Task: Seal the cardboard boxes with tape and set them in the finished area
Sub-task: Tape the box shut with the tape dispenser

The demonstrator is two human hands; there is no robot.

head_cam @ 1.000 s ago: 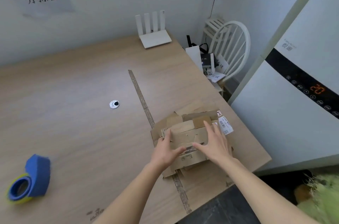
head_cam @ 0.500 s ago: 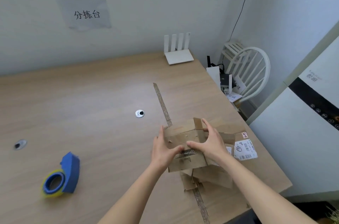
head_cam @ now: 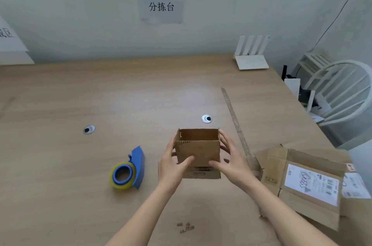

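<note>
well, the wooden table spreads out under both my arms. off to the right of my right hand lie flattened cardboard boxes with printed labels. between my hands stands the small cardboard box, top open. my left hand grips its left side, thumb on the front face; my right hand grips the right side likewise. left of my left hand sits the blue tape dispenser.

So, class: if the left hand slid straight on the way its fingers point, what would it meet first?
The left hand points right and away; it already grips the small open brown cardboard box, so the box is first.
</note>
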